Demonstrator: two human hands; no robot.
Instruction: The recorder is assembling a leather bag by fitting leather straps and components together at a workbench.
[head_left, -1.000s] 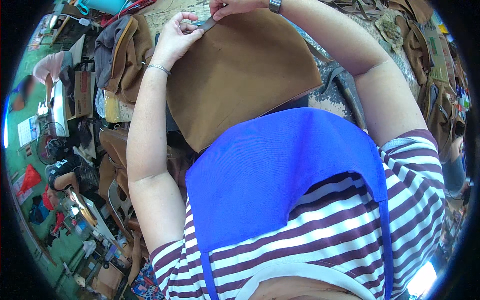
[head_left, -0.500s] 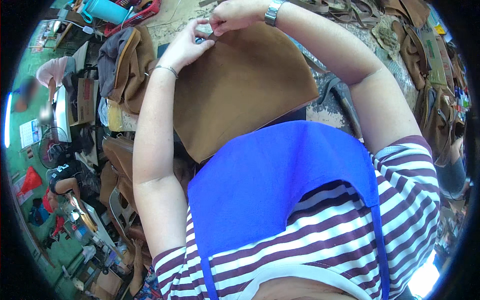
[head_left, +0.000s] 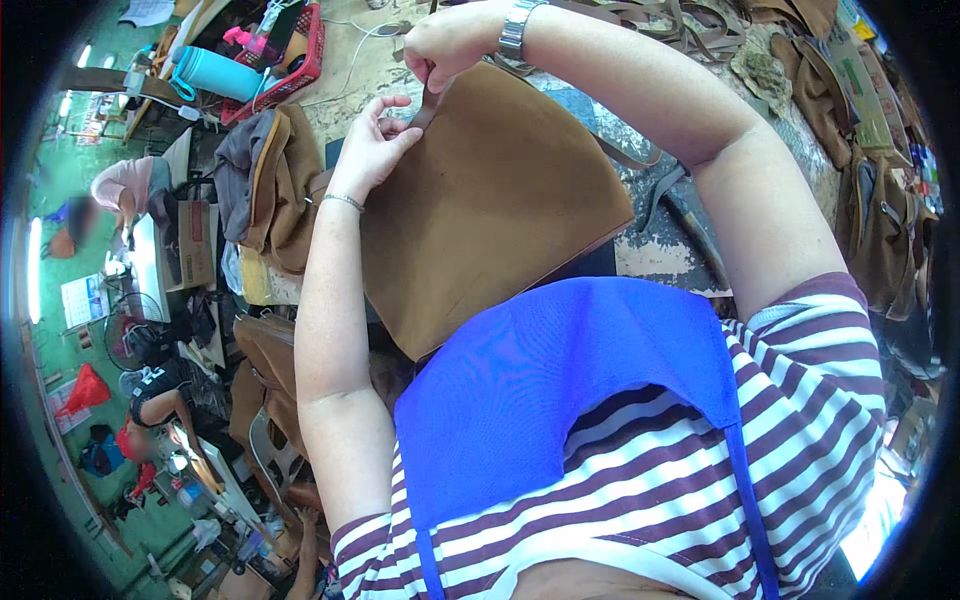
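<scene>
A large brown leather panel (head_left: 490, 210) lies tilted on the worn workbench (head_left: 660, 250) in front of me. A narrow brown strap (head_left: 426, 107) rises from its top edge. My left hand (head_left: 375, 140), with a thin bracelet on the wrist, pinches the strap's lower part against the panel. My right hand (head_left: 445, 42), with a metal watch on the wrist, grips the strap's upper end. I wear a blue apron (head_left: 560, 390) over a striped shirt.
Brown bags (head_left: 280, 190) are piled at the bench's left, more brown bags (head_left: 880, 230) at the right. A red basket (head_left: 290, 50) and a teal bottle (head_left: 215, 75) stand at the back left. Loose straps (head_left: 700, 20) lie at the far edge. Another person (head_left: 150, 410) is low left.
The whole scene has shifted down in view, so both hands and the panel's top edge now show fully. The hands stay pinched on the strap.
</scene>
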